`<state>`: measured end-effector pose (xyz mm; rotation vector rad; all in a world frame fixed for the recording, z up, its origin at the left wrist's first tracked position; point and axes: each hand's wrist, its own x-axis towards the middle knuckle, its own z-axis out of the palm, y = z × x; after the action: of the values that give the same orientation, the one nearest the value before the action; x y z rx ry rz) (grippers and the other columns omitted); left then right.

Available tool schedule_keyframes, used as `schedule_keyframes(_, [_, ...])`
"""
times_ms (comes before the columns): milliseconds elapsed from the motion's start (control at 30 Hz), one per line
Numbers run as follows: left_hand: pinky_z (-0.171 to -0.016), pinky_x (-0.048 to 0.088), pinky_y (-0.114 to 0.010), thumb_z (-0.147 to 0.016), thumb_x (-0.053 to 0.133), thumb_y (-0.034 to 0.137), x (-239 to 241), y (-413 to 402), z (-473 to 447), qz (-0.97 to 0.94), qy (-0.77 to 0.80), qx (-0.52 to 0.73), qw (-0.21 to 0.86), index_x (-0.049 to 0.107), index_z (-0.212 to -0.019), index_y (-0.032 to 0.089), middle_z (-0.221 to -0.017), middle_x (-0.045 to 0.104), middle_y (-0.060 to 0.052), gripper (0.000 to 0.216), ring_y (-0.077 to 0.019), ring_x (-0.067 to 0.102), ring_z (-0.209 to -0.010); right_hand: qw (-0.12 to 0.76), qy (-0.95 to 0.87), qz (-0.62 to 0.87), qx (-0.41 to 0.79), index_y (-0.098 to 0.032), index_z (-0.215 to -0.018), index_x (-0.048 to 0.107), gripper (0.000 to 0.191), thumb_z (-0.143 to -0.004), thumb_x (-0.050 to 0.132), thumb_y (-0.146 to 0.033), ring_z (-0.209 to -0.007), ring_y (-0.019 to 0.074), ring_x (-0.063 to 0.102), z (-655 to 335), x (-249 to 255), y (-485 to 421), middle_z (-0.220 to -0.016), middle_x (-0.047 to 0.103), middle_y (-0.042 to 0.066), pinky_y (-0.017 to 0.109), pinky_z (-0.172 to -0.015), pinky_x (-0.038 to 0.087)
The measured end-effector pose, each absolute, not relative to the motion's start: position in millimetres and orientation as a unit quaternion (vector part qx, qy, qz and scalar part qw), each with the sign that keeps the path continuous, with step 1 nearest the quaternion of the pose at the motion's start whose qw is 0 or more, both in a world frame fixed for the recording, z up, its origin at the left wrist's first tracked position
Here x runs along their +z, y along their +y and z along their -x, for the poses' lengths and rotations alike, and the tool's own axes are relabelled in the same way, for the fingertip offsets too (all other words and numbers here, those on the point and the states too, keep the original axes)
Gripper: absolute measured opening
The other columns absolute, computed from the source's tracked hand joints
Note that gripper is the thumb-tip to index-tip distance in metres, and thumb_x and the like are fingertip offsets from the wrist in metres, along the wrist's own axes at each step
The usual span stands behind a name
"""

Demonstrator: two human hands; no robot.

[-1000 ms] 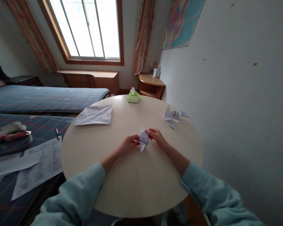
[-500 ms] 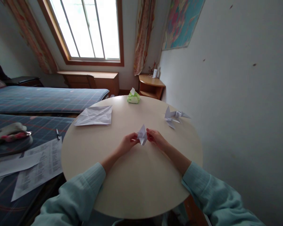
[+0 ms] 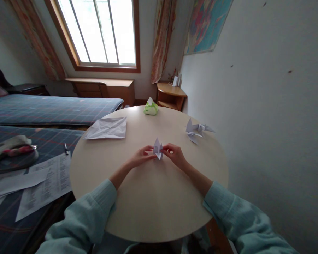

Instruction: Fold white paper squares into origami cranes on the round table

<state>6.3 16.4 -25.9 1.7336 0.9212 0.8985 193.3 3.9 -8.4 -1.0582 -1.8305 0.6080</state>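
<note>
A small folded white paper piece (image 3: pixel 157 148) is pinched between both my hands above the middle of the round beige table (image 3: pixel 148 197). My left hand (image 3: pixel 141 157) grips its left side with closed fingers. My right hand (image 3: pixel 175 154) pinches its right side. The paper's point stands upward. A finished paper crane (image 3: pixel 196 129) lies on the table to the right, apart from my hands. A creased, unfolded white sheet (image 3: pixel 107 128) lies at the table's far left.
A green tissue pack (image 3: pixel 151 108) sits at the table's far edge. Beds with blue plaid covers (image 3: pixel 53 109), printed papers (image 3: pixel 42 183) and a pen (image 3: pixel 66 148) are on the left. A white wall runs close on the right.
The folded paper has been turned over between my fingers: its point hung downward a second ago and now points up. Both hands shifted slightly farther from me.
</note>
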Motion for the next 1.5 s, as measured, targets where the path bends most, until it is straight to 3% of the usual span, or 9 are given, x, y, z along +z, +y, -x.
schedule_keyframes(167, [-0.072, 0.046, -0.028, -0.070, 0.057, 0.041, -18.1, 16.5, -5.1, -0.694, 0.377, 0.437, 0.431, 0.062, -0.085, 0.013, -0.098, 0.060, -0.010, 0.031, -0.0171, 0.056, -0.089, 0.448, -0.755, 0.417, 0.235, -0.017, -0.070, 0.062, 0.021, -0.073, 0.057, -0.037, -0.055, 0.0114, 0.050, -194.0, -6.3, 3.4, -0.064, 0.058, 0.003, 0.024, -0.052, 0.040])
schedule_keyframes(300, [-0.070, 0.043, -0.025, -0.069, 0.061, 0.036, -14.5, 12.1, -6.8, -0.723, 0.389, 0.458, 0.340, 0.064, -0.081, 0.016, -0.097, 0.060, -0.008, 0.024, -0.0160, 0.055, -0.088, 0.447, -0.759, 0.416, 0.229, -0.018, -0.069, 0.062, 0.022, -0.073, 0.056, -0.039, -0.056, 0.0114, 0.049, -193.3, -3.9, 1.5, -0.063, 0.057, 0.002, 0.024, -0.052, 0.039])
schedule_keyframes(500, [-0.052, 0.038, -0.020, -0.069, 0.060, 0.034, -15.6, 9.5, -8.7, -0.746, 0.437, 0.394, 0.312, 0.064, -0.068, 0.015, -0.065, 0.061, -0.001, 0.019, -0.0092, 0.050, -0.055, 0.432, -0.770, 0.410, 0.228, -0.018, -0.066, 0.061, 0.024, -0.072, 0.057, -0.041, -0.054, 0.0111, 0.048, -192.0, -5.3, 2.1, -0.061, 0.056, 0.001, 0.023, -0.052, 0.038])
schedule_keyframes(733, [-0.053, 0.036, -0.020, -0.067, 0.062, 0.030, -11.4, 9.5, -8.9, -0.747, 0.483, 0.372, 0.265, 0.061, -0.058, 0.016, -0.058, 0.060, 0.002, 0.017, -0.0087, 0.047, -0.052, 0.389, -0.781, 0.439, 0.213, -0.017, -0.058, 0.059, 0.025, -0.071, 0.059, -0.039, -0.052, 0.0102, 0.045, -195.2, -7.5, 7.1, -0.055, 0.056, 0.000, 0.023, -0.052, 0.035])
schedule_keyframes(1200, [-0.053, 0.036, -0.019, -0.071, 0.058, 0.035, -13.7, 15.3, 0.5, -0.765, 0.456, 0.362, 0.275, 0.064, -0.062, 0.015, -0.064, 0.058, 0.000, 0.022, -0.0089, 0.048, -0.056, 0.370, -0.796, 0.426, 0.218, -0.019, -0.066, 0.065, 0.008, -0.070, 0.061, -0.024, -0.054, 0.0113, 0.051, -201.0, -9.7, 11.1, -0.062, 0.062, 0.001, 0.022, -0.054, 0.037])
schedule_keyframes(1500, [-0.056, 0.039, -0.019, -0.066, 0.061, 0.031, -22.1, 21.8, 6.7, -0.734, 0.447, 0.364, 0.359, 0.066, -0.067, 0.016, -0.066, 0.062, 0.000, 0.016, -0.0112, 0.054, -0.062, 0.370, -0.793, 0.427, 0.228, -0.019, -0.068, 0.066, 0.006, -0.068, 0.060, -0.021, -0.057, 0.0119, 0.055, -202.7, -9.3, 9.0, -0.067, 0.066, 0.002, 0.023, -0.057, 0.040])
